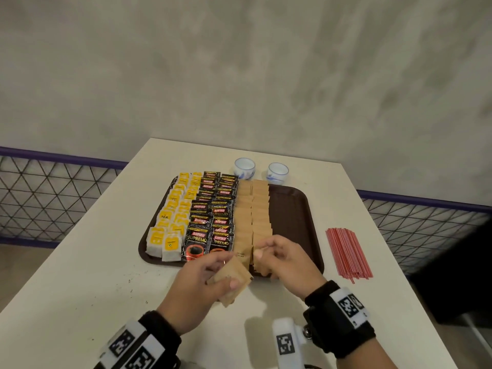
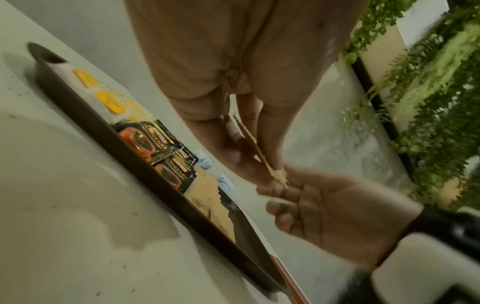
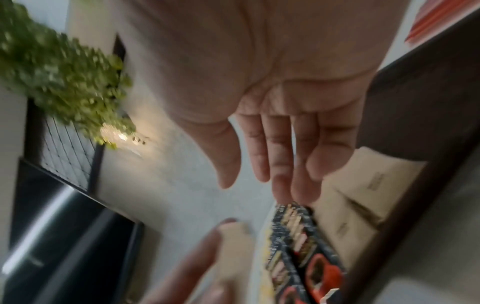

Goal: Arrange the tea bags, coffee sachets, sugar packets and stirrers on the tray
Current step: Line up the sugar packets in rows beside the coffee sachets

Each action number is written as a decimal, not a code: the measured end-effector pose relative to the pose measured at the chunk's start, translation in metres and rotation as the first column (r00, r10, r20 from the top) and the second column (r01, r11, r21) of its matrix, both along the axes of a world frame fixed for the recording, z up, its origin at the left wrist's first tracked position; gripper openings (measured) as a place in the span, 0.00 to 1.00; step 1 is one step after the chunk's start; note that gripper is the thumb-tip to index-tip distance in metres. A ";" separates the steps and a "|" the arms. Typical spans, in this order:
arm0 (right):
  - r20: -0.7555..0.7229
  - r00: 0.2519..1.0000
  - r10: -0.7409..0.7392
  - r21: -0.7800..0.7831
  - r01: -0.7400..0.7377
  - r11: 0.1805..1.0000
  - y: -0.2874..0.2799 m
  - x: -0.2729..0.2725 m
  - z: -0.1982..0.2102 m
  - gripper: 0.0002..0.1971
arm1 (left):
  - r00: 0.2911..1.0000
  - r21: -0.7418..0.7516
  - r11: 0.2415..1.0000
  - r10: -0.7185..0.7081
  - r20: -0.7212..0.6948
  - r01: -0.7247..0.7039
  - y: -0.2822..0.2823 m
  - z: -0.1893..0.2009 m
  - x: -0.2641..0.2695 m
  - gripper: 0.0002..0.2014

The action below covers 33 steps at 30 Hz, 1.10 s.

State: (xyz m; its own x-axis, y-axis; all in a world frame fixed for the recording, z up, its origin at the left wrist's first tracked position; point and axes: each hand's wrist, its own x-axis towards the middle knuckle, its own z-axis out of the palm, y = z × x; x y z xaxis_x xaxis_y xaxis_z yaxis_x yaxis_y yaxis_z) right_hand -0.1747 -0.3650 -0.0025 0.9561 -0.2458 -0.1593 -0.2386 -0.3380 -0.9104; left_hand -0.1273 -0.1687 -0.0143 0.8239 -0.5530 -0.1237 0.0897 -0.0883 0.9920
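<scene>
A brown tray (image 1: 290,214) lies on the white table. From left to right it carries yellow tea bags (image 1: 173,217), black coffee sachets (image 1: 210,214) and two columns of brown sugar packets (image 1: 253,209). Its right strip is bare. My left hand (image 1: 226,272) grips a small stack of sugar packets (image 1: 231,278) just in front of the tray's near edge; the left wrist view shows this stack (image 2: 255,148) edge-on between the fingers. My right hand (image 1: 269,251) hovers over the near end of the sugar columns, fingers relaxed and holding nothing (image 3: 259,179). Red stirrers (image 1: 347,251) lie bundled on the table, right of the tray.
Two small white-and-blue cups (image 1: 244,168) (image 1: 278,172) stand behind the tray. The table's right edge runs close past the stirrers. A wire mesh fence (image 1: 53,198) lies beyond the table on both sides. Green foliage (image 2: 428,102) hangs nearby.
</scene>
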 end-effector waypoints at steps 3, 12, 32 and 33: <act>0.053 0.987 0.152 0.041 -0.155 0.987 0.004 -0.006 0.016 0.09 | 0.998 -0.004 0.999 -0.054 0.027 0.055 -0.012 0.004 0.002 0.27; 0.020 0.965 0.263 -0.006 -0.263 0.965 -0.005 -0.014 0.025 0.21 | 1.000 -0.008 1.000 0.014 0.005 -0.014 -0.027 0.016 0.014 0.17; 0.149 0.986 -0.072 0.316 0.022 0.949 -0.025 -0.020 0.008 0.22 | 0.939 0.322 0.946 -0.142 0.313 0.035 -0.022 -0.006 0.031 0.06; 0.159 0.984 -0.079 0.322 0.023 0.946 -0.026 -0.019 0.008 0.21 | 0.914 0.372 0.927 -0.189 0.358 0.046 -0.024 -0.008 0.029 0.07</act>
State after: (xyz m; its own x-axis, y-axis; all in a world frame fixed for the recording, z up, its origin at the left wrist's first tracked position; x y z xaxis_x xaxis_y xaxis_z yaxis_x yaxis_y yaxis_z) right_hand -0.1941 -0.3913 0.0054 0.9632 -0.2578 -0.0757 -0.0825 -0.0158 -0.9965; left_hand -0.0982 -0.1931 -0.0228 0.7779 -0.6282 -0.0165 -0.3213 -0.4200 0.8487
